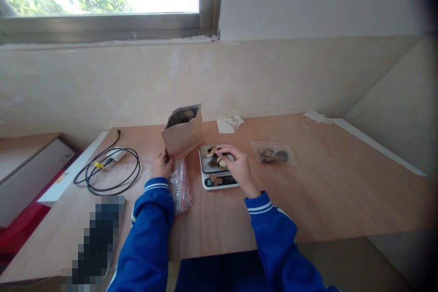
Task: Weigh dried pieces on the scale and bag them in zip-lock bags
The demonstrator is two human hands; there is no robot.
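My left hand (162, 165) is closed at the lower left corner of an upright brown kraft pouch (185, 139), whose top gapes open; some pieces show inside. A stack of clear zip bags (180, 187) with red seals lies beside that wrist. My right hand (239, 166) is over a white digital scale (204, 178), thumb and fingers pinching a small pale-brown dried piece (212, 152) that looks like dried mushroom. More dried pieces (215, 162) lie on the scale's plate, and one brown piece (215, 179) covers part of its display panel.
Right of the scale lies a filled zip bag (273, 153) of dried pieces. Crumpled white paper (233, 122) sits near the wall, another scrap (317, 117) farther right. A coiled black cable (112, 187) with a white adapter (118, 154) and a pixelated dark object (99, 237) lie left.
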